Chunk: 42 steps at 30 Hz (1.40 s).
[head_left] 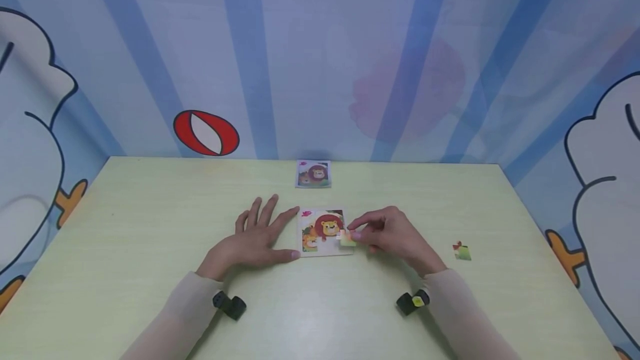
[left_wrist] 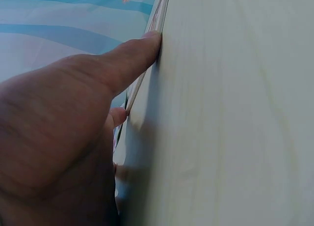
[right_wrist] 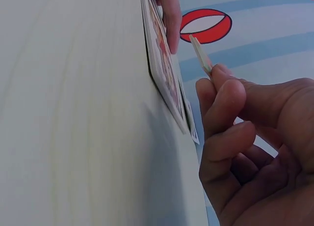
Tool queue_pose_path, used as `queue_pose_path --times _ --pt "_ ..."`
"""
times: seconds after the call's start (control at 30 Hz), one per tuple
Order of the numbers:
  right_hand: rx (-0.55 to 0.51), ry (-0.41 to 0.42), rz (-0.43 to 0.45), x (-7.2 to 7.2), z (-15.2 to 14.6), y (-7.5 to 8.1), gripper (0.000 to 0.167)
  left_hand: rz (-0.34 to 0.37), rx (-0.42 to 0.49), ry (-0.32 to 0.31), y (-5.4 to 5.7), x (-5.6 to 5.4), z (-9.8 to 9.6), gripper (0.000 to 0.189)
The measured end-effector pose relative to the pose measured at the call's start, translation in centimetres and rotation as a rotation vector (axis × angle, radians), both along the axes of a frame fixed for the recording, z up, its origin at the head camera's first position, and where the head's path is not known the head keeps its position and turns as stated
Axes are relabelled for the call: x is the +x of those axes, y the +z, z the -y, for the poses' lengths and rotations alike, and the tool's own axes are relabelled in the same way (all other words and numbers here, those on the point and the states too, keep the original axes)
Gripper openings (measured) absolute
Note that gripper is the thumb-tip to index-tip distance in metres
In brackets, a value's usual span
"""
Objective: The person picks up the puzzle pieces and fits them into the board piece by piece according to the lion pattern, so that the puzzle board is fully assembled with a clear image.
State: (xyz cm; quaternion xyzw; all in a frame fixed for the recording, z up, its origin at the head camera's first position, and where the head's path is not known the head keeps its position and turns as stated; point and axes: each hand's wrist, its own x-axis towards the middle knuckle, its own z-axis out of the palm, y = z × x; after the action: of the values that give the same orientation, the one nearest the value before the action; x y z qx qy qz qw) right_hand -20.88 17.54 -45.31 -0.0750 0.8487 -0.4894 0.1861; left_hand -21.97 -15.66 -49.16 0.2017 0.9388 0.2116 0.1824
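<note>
A square jigsaw puzzle with a lion picture lies flat in the middle of the table, its lower right part bare white. My left hand rests beside it, fingers spread, with the thumb and index fingertips touching its left edge. Between thumb and index finger, my right hand pinches a pale green and yellow puzzle piece over the puzzle's right side. In the right wrist view that piece appears edge-on, raised off the board. The left wrist view has the left thumb against the board's edge.
Another puzzle piece, green with some red, lies on the table to the right of my right hand. At the table's back edge is a small lion picture card. A patterned blue curtain hangs behind the table.
</note>
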Motion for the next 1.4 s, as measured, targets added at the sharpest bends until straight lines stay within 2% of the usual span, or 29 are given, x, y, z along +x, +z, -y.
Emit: queue_pose_path --times 0.2,0.4,0.9,1.23,1.4 --pt "-0.027 0.043 0.001 -0.2 1.3 0.2 0.013 0.002 0.002 0.0 -0.1 0.0 0.0 0.099" --pt "-0.012 0.046 0.01 -0.3 2.5 0.2 0.01 0.008 0.018 0.0 -0.1 0.0 0.1 0.099" --pt "0.007 0.076 0.01 -1.1 4.2 -0.5 0.014 0.012 0.01 0.004 -0.1 0.0 0.0 0.099" --pt "0.086 0.078 -0.046 -1.1 4.9 -0.6 0.009 0.014 0.019 0.001 0.6 0.2 0.0 0.1" --pt "0.145 0.074 -0.063 -1.0 5.2 -0.4 0.008 0.007 0.011 -0.002 0.5 0.2 0.0 0.1"
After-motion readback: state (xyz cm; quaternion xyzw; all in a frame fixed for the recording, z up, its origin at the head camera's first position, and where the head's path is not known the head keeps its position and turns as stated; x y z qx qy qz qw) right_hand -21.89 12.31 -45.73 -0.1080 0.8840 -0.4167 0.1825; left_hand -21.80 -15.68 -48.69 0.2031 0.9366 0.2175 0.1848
